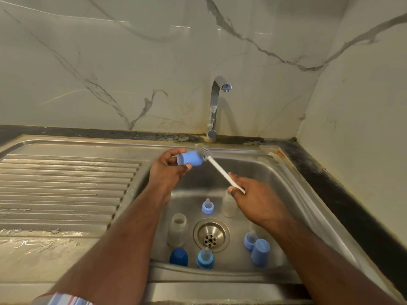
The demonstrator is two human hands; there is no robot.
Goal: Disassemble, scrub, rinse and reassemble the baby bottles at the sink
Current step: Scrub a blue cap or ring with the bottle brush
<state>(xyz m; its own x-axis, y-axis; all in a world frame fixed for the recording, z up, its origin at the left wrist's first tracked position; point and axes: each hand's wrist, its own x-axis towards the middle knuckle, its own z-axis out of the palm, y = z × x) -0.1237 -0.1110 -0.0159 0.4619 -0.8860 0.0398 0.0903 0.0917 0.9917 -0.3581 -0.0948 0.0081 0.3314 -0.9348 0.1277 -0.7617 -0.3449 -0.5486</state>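
Over the sink (286, 172), the left hand (167, 172) grips a blue cap (189, 158); the right hand (253, 194) pinches the brush (217, 167), bristles at the cap's mouth. Bottles (177, 232) stand in the basin.

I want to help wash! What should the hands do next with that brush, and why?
Probably push the brush into the blue cap: its bristles sit just at the cap's mouth, the left hand steadies the cap, and the right hand holds the handle.

Brush (217, 166) handle end inside grip.
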